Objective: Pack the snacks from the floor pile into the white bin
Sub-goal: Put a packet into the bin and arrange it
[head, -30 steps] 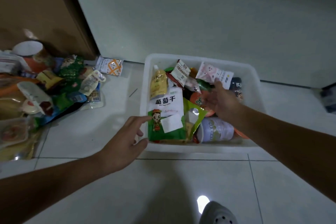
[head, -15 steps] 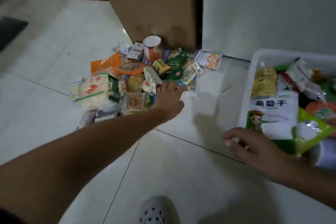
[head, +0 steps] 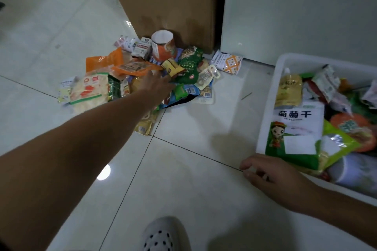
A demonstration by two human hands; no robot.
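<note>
Left grip: fingers straight, over pile.
Right grip: loose, empty, beside bin.
Bag label: 葡萄干.

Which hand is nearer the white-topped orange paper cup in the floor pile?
Left. The left hand reaches over the snack pile, short of the white-topped orange paper cup; the right hand hovers beside the white plastic bin, far off.

The snack pile lay on the floor before a cardboard box. The bin stood well apart to its right, holding more packets. The left hand hung over the pile, and the right hand was just beside the bin's near left corner.
</note>
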